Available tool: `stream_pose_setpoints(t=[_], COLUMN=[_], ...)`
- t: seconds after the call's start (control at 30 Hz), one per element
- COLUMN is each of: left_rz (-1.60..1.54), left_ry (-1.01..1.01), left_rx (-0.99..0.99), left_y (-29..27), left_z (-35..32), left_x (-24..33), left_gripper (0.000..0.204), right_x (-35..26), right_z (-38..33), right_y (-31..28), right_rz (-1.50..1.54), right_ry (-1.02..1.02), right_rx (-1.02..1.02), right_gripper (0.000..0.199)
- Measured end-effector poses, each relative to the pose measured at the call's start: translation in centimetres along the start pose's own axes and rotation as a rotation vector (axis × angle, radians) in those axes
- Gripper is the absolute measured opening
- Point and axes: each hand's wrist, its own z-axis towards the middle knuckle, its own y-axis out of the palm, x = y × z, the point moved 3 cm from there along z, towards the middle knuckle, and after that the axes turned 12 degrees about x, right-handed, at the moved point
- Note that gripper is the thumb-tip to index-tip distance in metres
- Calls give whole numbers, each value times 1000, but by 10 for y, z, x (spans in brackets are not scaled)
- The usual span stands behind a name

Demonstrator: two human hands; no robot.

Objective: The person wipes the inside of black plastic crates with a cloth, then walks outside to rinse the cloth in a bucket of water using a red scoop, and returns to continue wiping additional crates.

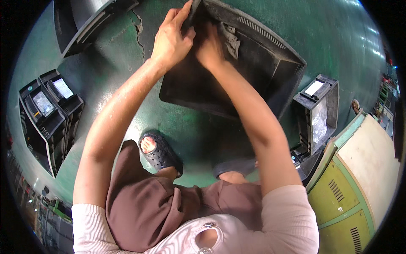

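Note:
A large black plastic crate (pixel 253 80) is tipped on the floor in front of me, its hollow inside facing me. My left hand (pixel 172 41) grips the crate's left edge near its far corner, thumb on the inner side. Inside the crate, my right hand (pixel 209 50) is close to that same wall. Motion and shadow smear its fingers, so what they hold, if anything, cannot be made out. Just right of it, a crumpled grey cloth-like piece (pixel 231 41) lies against the crate's far inner side.
Black crates (pixel 48 112) with pale labels stand at the left. Another dark crate (pixel 91 27) sits at the upper left. On the right are a black crate with clear plastic (pixel 319 114) and a yellow-green cabinet (pixel 342 190). The green floor (pixel 139 29) has a crack.

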Motion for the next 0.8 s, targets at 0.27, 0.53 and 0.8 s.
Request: stream_pose_setpoints(t=[0.27, 0.53, 0.8], left_rz=[-15, 20, 1], left_ry=[-141, -114, -192], left_rx=[-48, 3, -80], left_y=[-4, 3, -8], left_z=[-9, -6, -3], left_x=[-10, -14, 1], left_gripper=[60, 59, 61], right_x=[6, -6, 83], right_z=[-24, -75, -67], right_y=[-8, -8, -86], right_rz=[370, 423, -152], right_ry=[-152, -526, 26], right_rx=[-665, -227, 54], right_gripper=[22, 20, 14])
